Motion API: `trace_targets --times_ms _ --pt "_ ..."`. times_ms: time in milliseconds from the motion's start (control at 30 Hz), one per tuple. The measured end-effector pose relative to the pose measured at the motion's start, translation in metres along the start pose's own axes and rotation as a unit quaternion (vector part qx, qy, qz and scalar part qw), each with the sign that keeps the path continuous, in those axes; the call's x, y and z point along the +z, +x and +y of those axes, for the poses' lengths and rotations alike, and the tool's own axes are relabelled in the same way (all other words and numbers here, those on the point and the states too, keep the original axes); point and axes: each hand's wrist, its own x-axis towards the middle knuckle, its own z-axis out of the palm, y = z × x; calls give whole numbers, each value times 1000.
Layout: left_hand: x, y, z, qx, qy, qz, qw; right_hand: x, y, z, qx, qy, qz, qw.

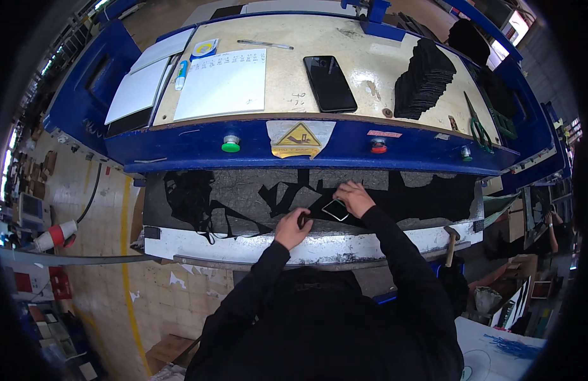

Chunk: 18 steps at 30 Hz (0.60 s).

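My right hand [355, 199] is closed on the upper right side of a small metal cutting die [332, 216], a four-sided frame with a bright edge. The die rests on or just over black sheet material [377, 202] on the dark bed of a blue press. Just left of the die, my left hand [292, 230] has its fingers curled around a small black piece [301, 220], whose exact shape is mostly hidden. Black scraps with cut-outs [227, 216] lie to the left along the bed.
On the press top are a phone [330, 84], paper [227, 82], a pen [266, 44], a stack of black pieces [424, 79] and scissors [476, 124]. A green button [231, 144] and a red button [378, 146] face me. A hammer [452, 244] lies at the right front edge.
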Motion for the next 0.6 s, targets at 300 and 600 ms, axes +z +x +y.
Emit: trace_targets --times_ms 300,600 --pt "23 20 -17 55 143 73 985 58 -45 -14 330 190 180 907" --pt "21 27 -24 75 130 87 985 84 -19 -27 276 318 168 891"
